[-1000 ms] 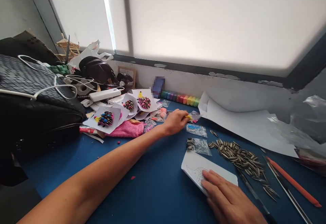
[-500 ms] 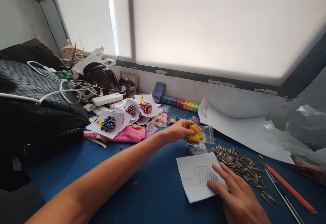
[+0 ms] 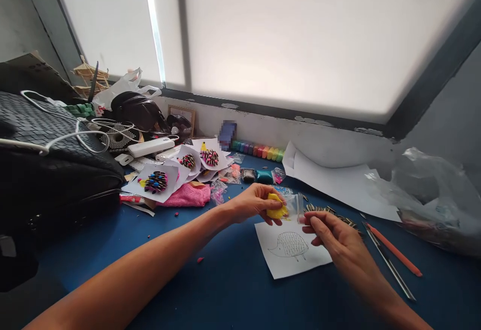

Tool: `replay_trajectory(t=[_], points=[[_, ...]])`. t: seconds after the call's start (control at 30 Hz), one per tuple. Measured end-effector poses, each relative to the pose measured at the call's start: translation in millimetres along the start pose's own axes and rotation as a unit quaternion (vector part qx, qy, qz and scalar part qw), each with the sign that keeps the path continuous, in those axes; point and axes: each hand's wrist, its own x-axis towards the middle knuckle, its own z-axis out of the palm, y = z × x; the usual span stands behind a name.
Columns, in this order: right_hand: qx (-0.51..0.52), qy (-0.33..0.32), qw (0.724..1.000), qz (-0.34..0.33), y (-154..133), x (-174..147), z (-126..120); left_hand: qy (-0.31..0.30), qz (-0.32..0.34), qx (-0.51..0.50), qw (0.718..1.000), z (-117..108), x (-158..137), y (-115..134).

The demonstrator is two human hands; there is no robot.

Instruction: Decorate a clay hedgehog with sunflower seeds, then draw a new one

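My left hand (image 3: 259,204) is closed around a small clear zip bag of yellow modelling clay (image 3: 277,207), held above the table. The fingers of my right hand (image 3: 325,230) are bent together at the bag's zip end, with the fingertips at its edge; the exact grip is partly hidden. Below both hands lies a white paper (image 3: 278,267) with a line drawing of a hedgehog (image 3: 292,244). Striped sunflower seeds (image 3: 319,209) form a pile behind my right hand, which partly covers them.
An orange pen (image 3: 394,250) and a silver stick (image 3: 390,262) lie at the right. Finished seed hedgehogs on paper (image 3: 156,182), a pink cloth (image 3: 186,195) and a black bag (image 3: 56,170) are at the left. Clay tubs (image 3: 259,150) line the wall. A plastic bag (image 3: 432,195) stands far right.
My right hand has lifted off the drawing and come to the zip bag's end. My left hand has shifted slightly left and lower with the bag. The view has turned a little.
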Motion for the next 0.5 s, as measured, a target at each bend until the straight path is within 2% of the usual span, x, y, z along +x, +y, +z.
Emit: replay_trajectory(t=[0.2, 0.5], points=[[0.029, -0.05, 0.998, 0.004, -3.3, 18.7, 9.1, -0.016, 0.001, 0.015, 1.0, -3.0, -1.4, -1.1], [0.053, -0.097, 0.994, -0.002, -13.9, 38.5, 13.6, 0.046, 0.028, 0.01, 0.999, -10.2, 4.5, -1.0]])
